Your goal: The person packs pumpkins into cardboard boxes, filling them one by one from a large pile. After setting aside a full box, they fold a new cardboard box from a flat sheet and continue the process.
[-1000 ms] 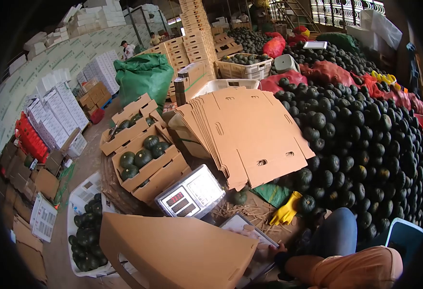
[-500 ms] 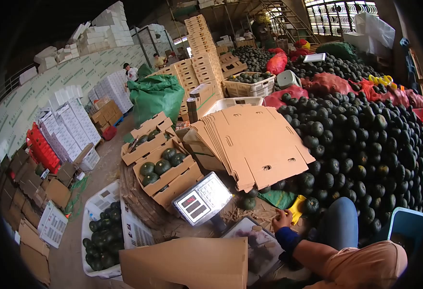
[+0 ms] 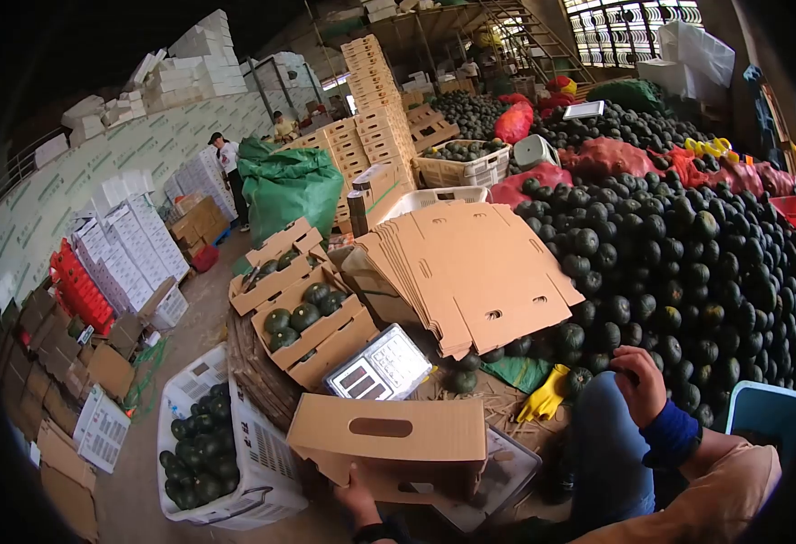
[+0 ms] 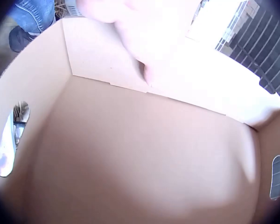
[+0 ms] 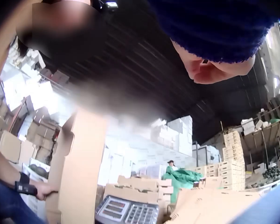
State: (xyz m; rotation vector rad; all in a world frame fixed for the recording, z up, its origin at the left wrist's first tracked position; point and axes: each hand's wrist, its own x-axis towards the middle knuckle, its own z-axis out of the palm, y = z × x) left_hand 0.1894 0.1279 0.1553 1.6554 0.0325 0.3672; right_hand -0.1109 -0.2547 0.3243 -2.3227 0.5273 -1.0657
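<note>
An empty cardboard box (image 3: 386, 435) stands tilted on its side near the front in the head view. My left hand (image 3: 357, 497) grips its lower edge; in the left wrist view that hand (image 4: 140, 30) lies over the box wall, thumb on the inner side, and the inside of the box (image 4: 140, 149) is bare. My right hand (image 3: 640, 385) is raised above the bent knee, fingers loosely curled around nothing; the right wrist view shows it (image 5: 212, 70) below the blue cuff. A digital scale display (image 3: 380, 364) is behind the box, its platform (image 3: 511, 462) partly beneath it.
Stacked flat cardboard (image 3: 479, 263) lies beyond the scale. Boxes of dark green squash (image 3: 312, 313) and a white crate (image 3: 275, 471) are at left. A large squash pile (image 3: 661, 263), yellow gloves (image 3: 543, 396) and a blue bin (image 3: 770, 408) are at right.
The box has turned and now shows its handle side, with my left hand in view on its edge. My right hand has risen from near the yellow gloves to above the knee.
</note>
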